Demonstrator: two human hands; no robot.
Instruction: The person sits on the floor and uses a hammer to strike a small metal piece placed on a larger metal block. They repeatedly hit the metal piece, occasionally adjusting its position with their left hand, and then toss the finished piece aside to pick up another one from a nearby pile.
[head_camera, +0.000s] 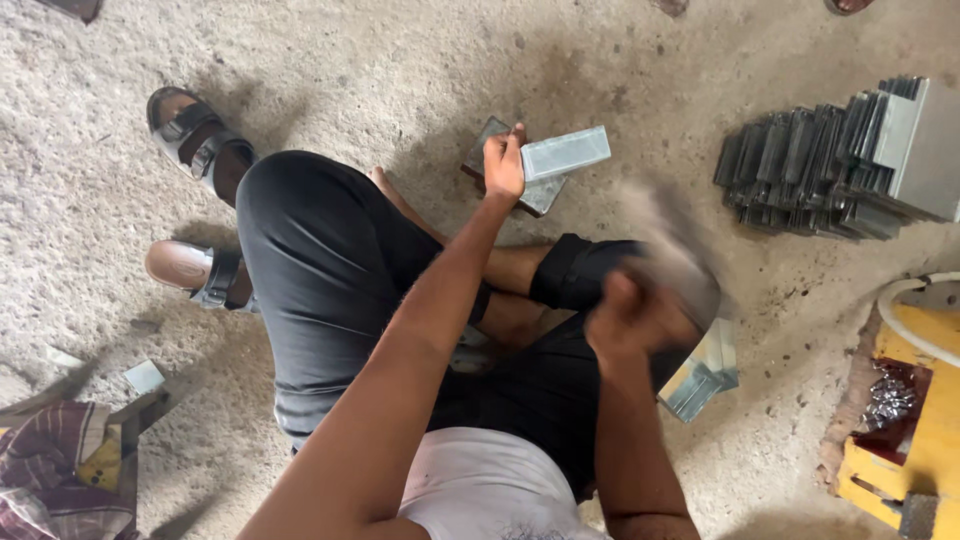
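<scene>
Two hands at work on a folded sheet-metal piece, seated on the concrete floor

Left hand pinches grey metal piece over a flat block mid-floor; right hand clenched on a blurred tool, apparently mid-swing. Step judged: hammering the fold. Next blow needs steady seating, fingers clear. Stacked metal pieces near the floor's right edge

grey metal plate, black trousers

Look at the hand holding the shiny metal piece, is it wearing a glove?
No, the left hand is bare, its fingers gripping one end of the grey metal piece above the concrete floor.
</scene>
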